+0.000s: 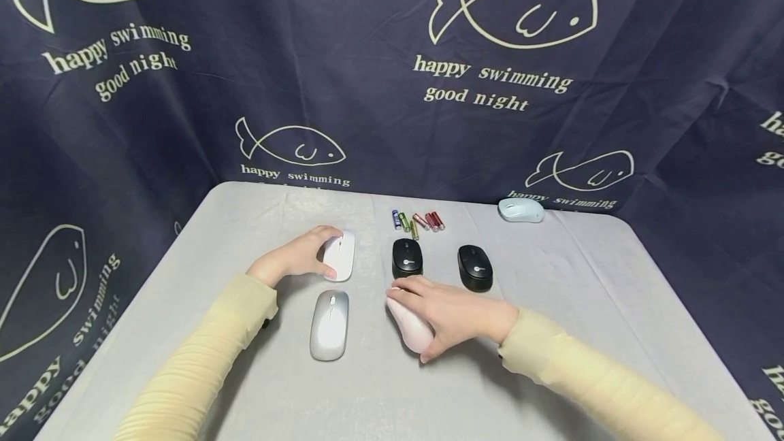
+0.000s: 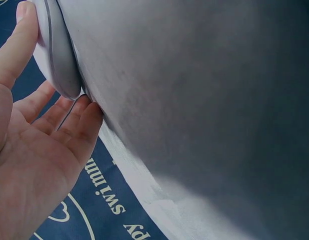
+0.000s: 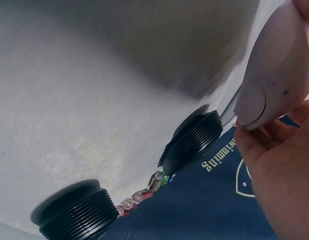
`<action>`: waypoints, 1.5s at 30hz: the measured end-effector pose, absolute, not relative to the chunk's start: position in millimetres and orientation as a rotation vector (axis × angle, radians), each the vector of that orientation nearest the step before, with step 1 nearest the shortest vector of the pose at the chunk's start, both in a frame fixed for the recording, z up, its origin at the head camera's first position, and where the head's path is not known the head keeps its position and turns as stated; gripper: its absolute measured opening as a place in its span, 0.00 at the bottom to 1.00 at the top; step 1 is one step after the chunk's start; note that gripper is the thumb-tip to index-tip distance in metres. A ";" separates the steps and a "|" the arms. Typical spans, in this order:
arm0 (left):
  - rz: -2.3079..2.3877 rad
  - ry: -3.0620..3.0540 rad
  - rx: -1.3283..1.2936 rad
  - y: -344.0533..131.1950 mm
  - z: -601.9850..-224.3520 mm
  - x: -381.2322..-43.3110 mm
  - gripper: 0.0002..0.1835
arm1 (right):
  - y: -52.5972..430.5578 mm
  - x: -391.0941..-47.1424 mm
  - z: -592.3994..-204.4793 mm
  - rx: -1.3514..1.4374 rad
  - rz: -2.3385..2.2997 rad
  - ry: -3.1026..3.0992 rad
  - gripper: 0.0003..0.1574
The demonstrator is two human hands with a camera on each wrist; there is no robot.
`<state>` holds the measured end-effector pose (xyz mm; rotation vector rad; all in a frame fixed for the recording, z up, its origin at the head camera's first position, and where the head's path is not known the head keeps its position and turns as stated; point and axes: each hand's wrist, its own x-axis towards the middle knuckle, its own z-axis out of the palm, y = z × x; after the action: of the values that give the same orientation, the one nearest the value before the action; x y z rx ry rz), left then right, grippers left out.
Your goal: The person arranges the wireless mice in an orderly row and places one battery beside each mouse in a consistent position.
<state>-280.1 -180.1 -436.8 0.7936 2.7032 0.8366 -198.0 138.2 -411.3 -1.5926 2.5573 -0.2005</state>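
My left hand (image 1: 299, 252) grips a white computer mouse (image 1: 341, 258) by its sides, thumb at the near end and fingers at the far end. The left wrist view shows that mouse (image 2: 62, 55) edge-on, close to the tabletop. With my right hand (image 1: 458, 312) I hold a pale pink mouse (image 1: 414, 329), fingers over its far end and thumb at its near end. In the right wrist view the pink mouse (image 3: 277, 70) sits between thumb and fingers; whether it touches the table cannot be told. A silver mouse (image 1: 329, 329) lies just in front of the white one.
Two black mice (image 1: 407, 256) (image 1: 476, 267) stand beyond my right hand. Behind them lie several small batteries (image 1: 420, 222) in blue, green, gold and red. A light blue mouse (image 1: 520, 210) sits at the table's back right edge, before a dark blue fish-print curtain (image 1: 380, 101).
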 end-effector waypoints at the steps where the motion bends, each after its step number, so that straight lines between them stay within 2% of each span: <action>1: 0.839 2.702 0.793 -180.3 -437.1 -280.2 0.47 | 138.2 -197.0 -410.8 -1.566 -0.214 2.571 0.69; 19: 0.845 2.704 0.788 -179.8 -438.5 -281.2 0.48 | 136.2 -180.0 -417.5 -1.313 -0.351 2.774 0.72; 45: 0.820 2.708 0.804 -180.5 -439.4 -283.0 0.49 | 123.2 -164.3 -428.3 -1.155 -0.277 2.866 0.70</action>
<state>-283.0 -180.5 -439.4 0.8040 2.7084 0.8202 -164.3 123.2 -428.3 -1.1553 2.8661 -0.2773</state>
